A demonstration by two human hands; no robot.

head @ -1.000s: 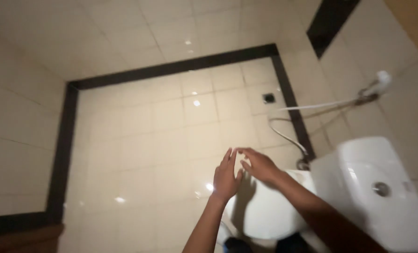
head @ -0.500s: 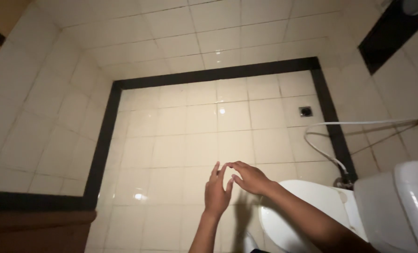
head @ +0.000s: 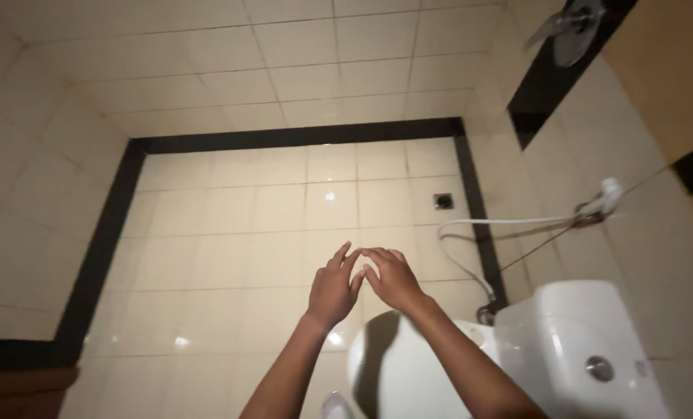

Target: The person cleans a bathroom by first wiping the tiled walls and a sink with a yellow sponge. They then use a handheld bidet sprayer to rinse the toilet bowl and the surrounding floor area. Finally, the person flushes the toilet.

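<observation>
My left hand [head: 332, 289] and my right hand [head: 391, 278] are held out together above the tiled floor, fingertips touching each other. Both hands are bare and hold nothing; the fingers are loosely spread. Just below and right of them is the closed white lid of a toilet [head: 408, 372], with its white cistern [head: 587, 353] further right against the wall.
A white spray hose [head: 471, 233] loops from a wall holder [head: 606, 194] down to a valve beside the toilet. A small square floor drain [head: 443, 201] sits near the black tile border [head: 292, 136]. A metal fitting [head: 570, 35] hangs on the wall at the upper right.
The view has tilted and shifted, bringing the toilet and wall further into frame. My hands stay pressed together at the fingertips, holding nothing.
</observation>
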